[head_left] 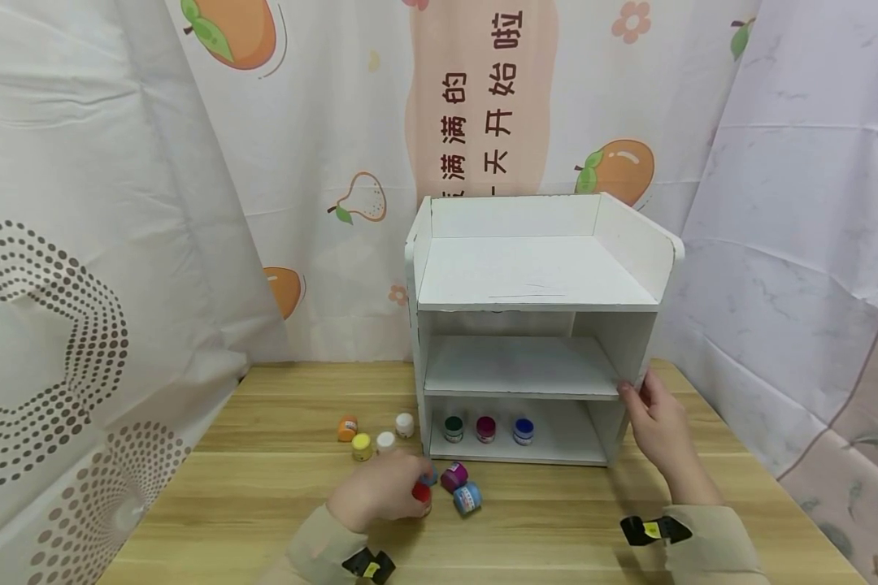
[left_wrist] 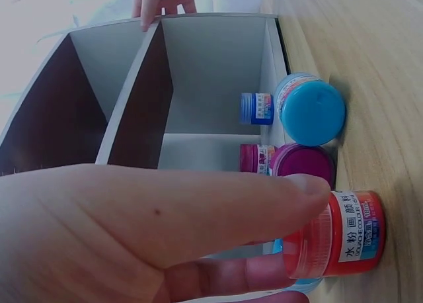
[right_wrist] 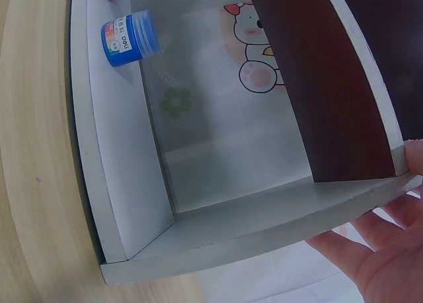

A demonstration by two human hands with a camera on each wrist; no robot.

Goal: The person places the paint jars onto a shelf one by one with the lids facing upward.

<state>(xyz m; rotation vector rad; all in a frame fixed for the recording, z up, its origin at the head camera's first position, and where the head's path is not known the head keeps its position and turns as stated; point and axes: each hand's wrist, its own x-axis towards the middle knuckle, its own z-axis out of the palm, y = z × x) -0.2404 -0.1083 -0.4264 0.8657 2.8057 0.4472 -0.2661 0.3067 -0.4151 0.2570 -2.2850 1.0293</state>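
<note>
You have eleven round plastic paint jars (head_left: 362, 447): two white, two light blue, two purplish, one each red, orange, yellow, green, dark blue; plus one boxy white shelf unit (head_left: 534, 272).

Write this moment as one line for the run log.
left hand: pinches red jar; right hand: grips white shelf; bottom tier: three jars

Red on gouache jar (left_wrist: 344, 240) | white on shelf unit (head_left: 534, 272) | yellow-brown wood grain on tabletop (head_left: 278, 471) | orange fruit print on curtain (head_left: 322, 122) | beige on sleeves (head_left: 713, 540)
</note>
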